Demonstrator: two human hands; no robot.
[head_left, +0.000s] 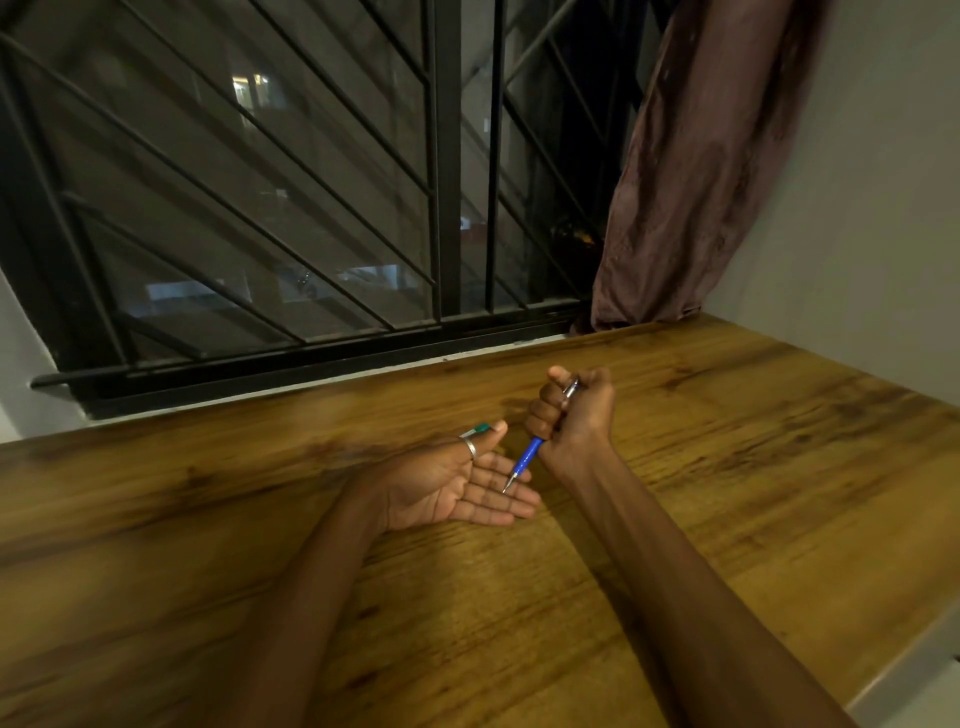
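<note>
Green-capped pen (477, 429) lies just behind your left hand (457, 488), which rests palm up on the wooden table (208, 519), fingers straight and together. Your right hand (571, 410) clamps the blue pen (527, 457) in a fist, tip over the left fingers; I think you should lower it gently.

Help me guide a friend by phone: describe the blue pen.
On the wooden desk below the barred window, find the right hand, fisted beside the open left hand. The blue pen juts down from its grip, metal tip toward the left palm; the other pen, green-ended, lies behind the left thumb.
</note>
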